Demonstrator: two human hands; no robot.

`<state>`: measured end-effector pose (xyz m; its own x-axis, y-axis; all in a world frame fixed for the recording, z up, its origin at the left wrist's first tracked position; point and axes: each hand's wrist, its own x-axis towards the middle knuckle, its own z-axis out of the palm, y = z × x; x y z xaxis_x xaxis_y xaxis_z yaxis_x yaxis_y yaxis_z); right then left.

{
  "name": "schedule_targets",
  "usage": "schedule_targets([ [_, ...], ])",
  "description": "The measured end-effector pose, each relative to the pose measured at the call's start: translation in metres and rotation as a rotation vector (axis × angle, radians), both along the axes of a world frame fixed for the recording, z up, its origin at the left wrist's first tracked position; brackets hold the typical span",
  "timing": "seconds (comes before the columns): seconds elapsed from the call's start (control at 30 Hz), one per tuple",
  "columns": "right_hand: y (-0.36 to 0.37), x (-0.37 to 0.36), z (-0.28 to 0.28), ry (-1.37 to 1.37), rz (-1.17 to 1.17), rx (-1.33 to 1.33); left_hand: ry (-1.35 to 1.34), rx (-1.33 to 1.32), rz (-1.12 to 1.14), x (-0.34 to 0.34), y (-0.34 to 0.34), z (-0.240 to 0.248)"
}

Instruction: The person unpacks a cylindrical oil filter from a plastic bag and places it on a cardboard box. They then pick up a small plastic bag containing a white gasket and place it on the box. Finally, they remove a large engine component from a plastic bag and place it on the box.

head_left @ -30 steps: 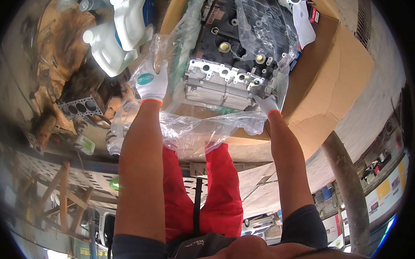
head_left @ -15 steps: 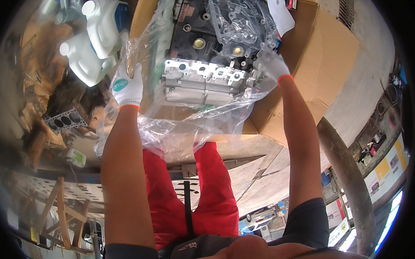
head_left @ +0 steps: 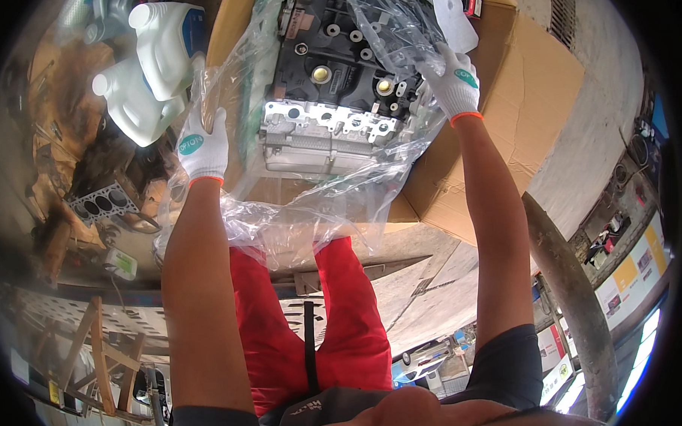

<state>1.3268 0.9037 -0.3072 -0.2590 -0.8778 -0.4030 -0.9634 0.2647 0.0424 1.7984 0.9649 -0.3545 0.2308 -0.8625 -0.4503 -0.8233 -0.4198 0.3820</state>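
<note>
An engine (head_left: 328, 71) with a black cover and a silver lower side lies in a cardboard box (head_left: 503, 125). A loose clear plastic bag (head_left: 281, 215) surrounds it and hangs over the box's near edge. My left hand (head_left: 203, 149), in a white knit glove with an orange cuff, grips the bag at the box's left side, thumb pointing up. At the engine's right side, my right hand (head_left: 454, 85), gloved alike, holds the bag's gathered film. Its fingertips are partly hidden in the plastic.
White jugs (head_left: 163, 58) stand left of the box. Below them lie a metal block with round bores (head_left: 104, 202) and a small white-and-green container (head_left: 120, 263). A white sheet (head_left: 454, 21) and a small red-and-black box (head_left: 472, 4) are at the far right inside the carton.
My right hand has moved slightly up, drawing the plastic off part of the engine's top, so more of the black cover shows bare. My left hand has shifted slightly left and down.
</note>
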Motion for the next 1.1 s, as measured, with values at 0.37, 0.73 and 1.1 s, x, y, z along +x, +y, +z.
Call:
schedule_targets([
  [0.37,-0.034,-0.029,-0.008,-0.208,-0.389,-0.116,-0.002,0.003,0.012,0.001,0.000,0.002],
  [0.73,-0.026,-0.030,-0.011,-0.221,-0.237,-0.279,0.005,0.003,0.004,0.001,-0.002,0.002],
  [1.1,0.024,0.029,0.011,-0.282,0.002,-0.525,0.006,-0.007,0.001,0.000,-0.001,0.000],
])
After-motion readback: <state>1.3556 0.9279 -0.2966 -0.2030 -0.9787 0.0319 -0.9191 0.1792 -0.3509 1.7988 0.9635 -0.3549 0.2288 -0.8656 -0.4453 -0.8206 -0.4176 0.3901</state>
